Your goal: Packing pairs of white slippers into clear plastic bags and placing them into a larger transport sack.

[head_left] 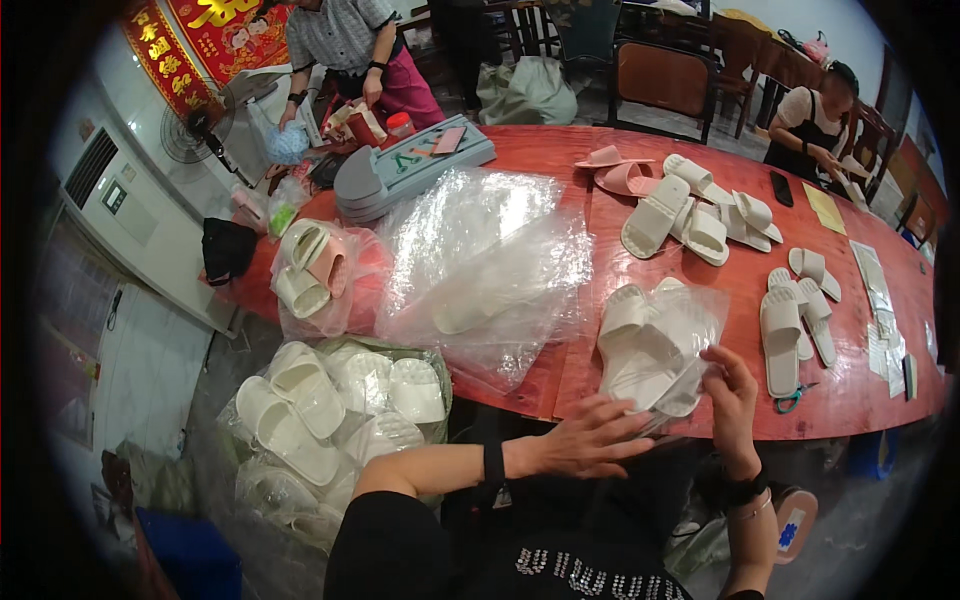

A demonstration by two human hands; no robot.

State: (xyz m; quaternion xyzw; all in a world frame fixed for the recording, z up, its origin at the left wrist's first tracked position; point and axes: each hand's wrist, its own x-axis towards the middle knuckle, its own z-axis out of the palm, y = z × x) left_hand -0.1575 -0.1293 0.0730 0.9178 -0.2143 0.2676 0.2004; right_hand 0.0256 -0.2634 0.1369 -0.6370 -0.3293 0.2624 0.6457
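Note:
On the red table right in front of me lies a pair of white slippers in a clear plastic bag. My left hand reaches across the bag's near end, flat, with its fingers stretched out. At the bag's right side, the curled fingers and thumb of my right hand close on the plastic's edge. To the left of the bagged pair, a stack of clear plastic bags is spread over the table. Loose white slippers lie to the right, near blue-handled scissors.
More white slippers and pink slippers lie farther back. A large sack of bagged slippers stands below the table's left edge. A grey plastic device sits at the far left. One person stands behind it; another sits far right.

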